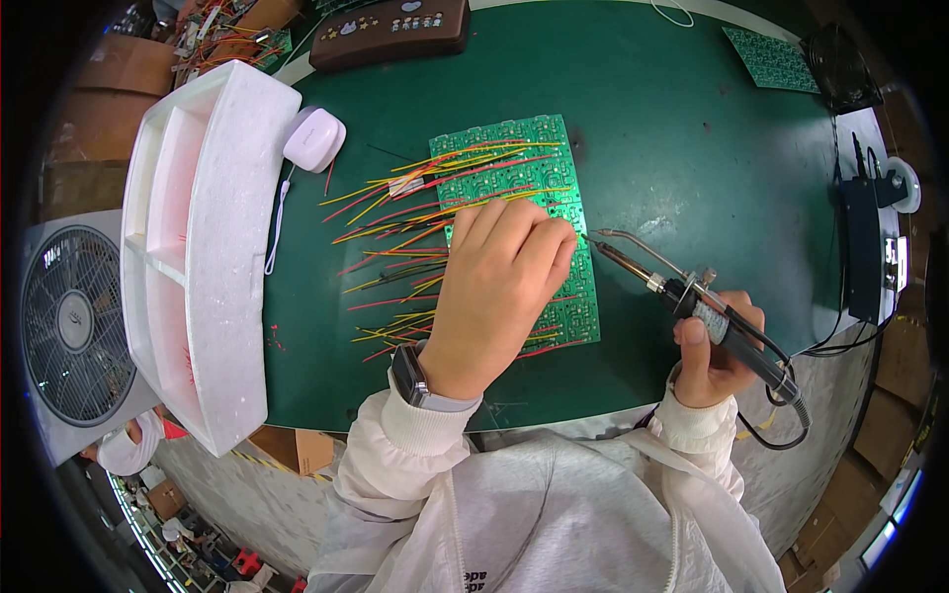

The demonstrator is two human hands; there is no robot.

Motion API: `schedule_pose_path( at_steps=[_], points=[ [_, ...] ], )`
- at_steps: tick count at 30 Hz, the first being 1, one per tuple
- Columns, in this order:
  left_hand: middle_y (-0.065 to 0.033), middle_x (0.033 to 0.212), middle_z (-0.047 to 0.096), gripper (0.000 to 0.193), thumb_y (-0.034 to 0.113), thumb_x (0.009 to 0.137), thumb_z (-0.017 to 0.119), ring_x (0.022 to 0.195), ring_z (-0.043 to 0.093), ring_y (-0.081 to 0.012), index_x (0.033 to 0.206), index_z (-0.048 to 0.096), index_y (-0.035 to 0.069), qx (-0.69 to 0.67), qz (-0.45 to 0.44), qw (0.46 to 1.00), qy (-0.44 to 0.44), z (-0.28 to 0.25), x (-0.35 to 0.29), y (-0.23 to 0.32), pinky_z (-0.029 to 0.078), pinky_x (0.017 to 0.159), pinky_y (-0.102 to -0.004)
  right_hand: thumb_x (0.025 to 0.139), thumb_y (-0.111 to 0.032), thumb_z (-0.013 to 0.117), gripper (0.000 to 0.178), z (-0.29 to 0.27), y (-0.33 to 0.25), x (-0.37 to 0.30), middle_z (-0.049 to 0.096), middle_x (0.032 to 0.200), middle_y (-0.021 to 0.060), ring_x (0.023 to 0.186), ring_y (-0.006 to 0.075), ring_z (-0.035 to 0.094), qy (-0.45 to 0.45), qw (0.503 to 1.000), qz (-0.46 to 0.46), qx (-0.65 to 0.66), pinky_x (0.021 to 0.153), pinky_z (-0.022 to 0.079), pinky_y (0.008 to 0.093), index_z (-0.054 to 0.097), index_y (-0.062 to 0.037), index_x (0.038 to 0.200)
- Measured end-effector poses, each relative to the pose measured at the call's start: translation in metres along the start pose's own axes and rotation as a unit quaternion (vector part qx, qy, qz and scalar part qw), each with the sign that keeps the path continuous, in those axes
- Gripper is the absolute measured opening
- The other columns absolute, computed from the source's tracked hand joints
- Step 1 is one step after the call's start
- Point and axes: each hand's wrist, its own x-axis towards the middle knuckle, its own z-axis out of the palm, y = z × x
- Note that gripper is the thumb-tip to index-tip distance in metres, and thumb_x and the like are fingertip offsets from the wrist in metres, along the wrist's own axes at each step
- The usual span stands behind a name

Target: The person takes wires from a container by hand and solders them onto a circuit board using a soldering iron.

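Observation:
A green circuit board panel (pixel 578 287) lies on the green table mat, with many red, yellow and black wires (pixel 395 235) running off its left side. My left hand (pixel 504 267) rests over the middle of the panel, its fingers curled together near the right edge; what they pinch is hidden beneath them. Wrapped in my right hand (pixel 717 346) is a soldering iron (pixel 727 331) with a thin curved metal feed tube (pixel 643 247) clamped along it. The iron's tip is close to my left fingertips, at the panel's right edge.
A white foam box (pixel 237 247) with compartments stands at the left, beside a pale lilac case (pixel 314 138). At the back lies a brown pencil case (pixel 390 32). Another green board (pixel 771 59) is far right, near a black device (pixel 870 237) with cables. A fan (pixel 74 316) stands far left.

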Motion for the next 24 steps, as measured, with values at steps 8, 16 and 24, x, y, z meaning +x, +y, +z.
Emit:
schedule_pose_path(
  at_steps=[8,16,24],
  points=[
    [-0.0028,0.074,0.049,0.015,0.002,0.064,0.065,0.068,0.048,-0.0196,0.075,0.055,0.006,0.005,-0.002,1.000,-0.009,-0.001,0.001,0.002,0.035,0.063,-0.0313,0.069,-0.009,0.065,0.026,0.000,-0.006,0.007,0.055,0.075,0.0105,0.065,0.0150,0.049,-0.014,0.999,-0.040,-0.034,0.062,0.040,0.0255,0.049,0.0026,0.085],
    [-0.0027,0.076,0.051,0.014,0.002,0.065,0.064,0.071,0.048,-0.0200,0.076,0.056,0.006,-0.016,-0.016,1.000,0.004,0.000,-0.002,0.000,0.036,0.064,-0.0310,0.069,-0.005,0.064,0.021,0.002,-0.018,0.012,0.054,0.072,0.0084,0.057,0.0103,0.046,-0.041,0.998,-0.017,-0.046,0.055,0.038,0.0224,0.050,0.0028,0.083],
    [-0.0030,0.075,0.051,0.015,0.001,0.064,0.064,0.071,0.049,-0.0206,0.076,0.057,0.006,-0.031,-0.022,0.999,0.006,0.001,-0.003,-0.002,0.037,0.064,-0.0307,0.069,-0.002,0.063,0.019,0.005,-0.029,0.017,0.051,0.067,0.0049,0.052,0.0065,0.039,-0.054,0.997,-0.017,-0.055,0.048,0.032,0.0189,0.052,0.0038,0.082]
  ],
)
